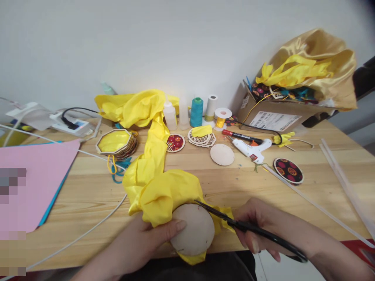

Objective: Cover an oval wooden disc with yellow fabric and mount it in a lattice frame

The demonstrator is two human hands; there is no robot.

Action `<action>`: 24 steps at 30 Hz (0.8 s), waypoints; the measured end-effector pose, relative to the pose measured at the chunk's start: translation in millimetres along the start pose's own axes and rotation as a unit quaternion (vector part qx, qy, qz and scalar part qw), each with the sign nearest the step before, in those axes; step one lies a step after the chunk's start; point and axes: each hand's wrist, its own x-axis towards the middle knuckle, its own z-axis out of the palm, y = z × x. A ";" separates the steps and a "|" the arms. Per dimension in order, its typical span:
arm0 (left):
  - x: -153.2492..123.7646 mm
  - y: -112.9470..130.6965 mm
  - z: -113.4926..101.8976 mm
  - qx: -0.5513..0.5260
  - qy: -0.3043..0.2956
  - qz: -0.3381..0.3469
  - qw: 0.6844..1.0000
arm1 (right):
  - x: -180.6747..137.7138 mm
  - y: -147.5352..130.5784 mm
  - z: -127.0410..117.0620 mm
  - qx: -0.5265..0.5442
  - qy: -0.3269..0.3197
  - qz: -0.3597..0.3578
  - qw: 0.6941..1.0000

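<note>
My left hand (158, 238) pinches a round pale disc (195, 234) together with the yellow cloth (172, 187) behind it, thumb on the disc's face. The cloth bunches above the disc, shows below its lower edge and trails back across the table. In my right hand (256, 222) is a pair of black-handled scissors (228, 220). Their blades lie across the disc's upper right rim, with the tip by the cloth at its top. A strip of yellow cloth shows behind the blades. How far the blades are apart is hard to make out.
A white glue gun (253, 150) lies right of another pale disc (222, 154). Behind are a teal thread spool (196, 112) and glue bottles (170, 115). A cardboard box (266, 117) holds fabric at back right. Stacked octagonal frames (114, 142) and pink sheets (38, 179) are leftward. A white cord (82, 236) crosses the wood.
</note>
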 end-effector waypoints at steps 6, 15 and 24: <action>-0.3 3.8 1.1 0.011 0.014 0.012 1.000 | -3.7 -10.0 -3.2 -0.071 0.022 0.001 0.997; -0.1 8.0 0.0 0.056 0.003 0.017 0.998 | -9.6 -16.5 -11.4 -0.122 -0.019 -0.035 0.992; 5.5 12.5 -10.5 0.097 -0.165 -0.057 0.980 | -9.7 -26.9 -15.9 -0.211 -0.023 -0.014 0.977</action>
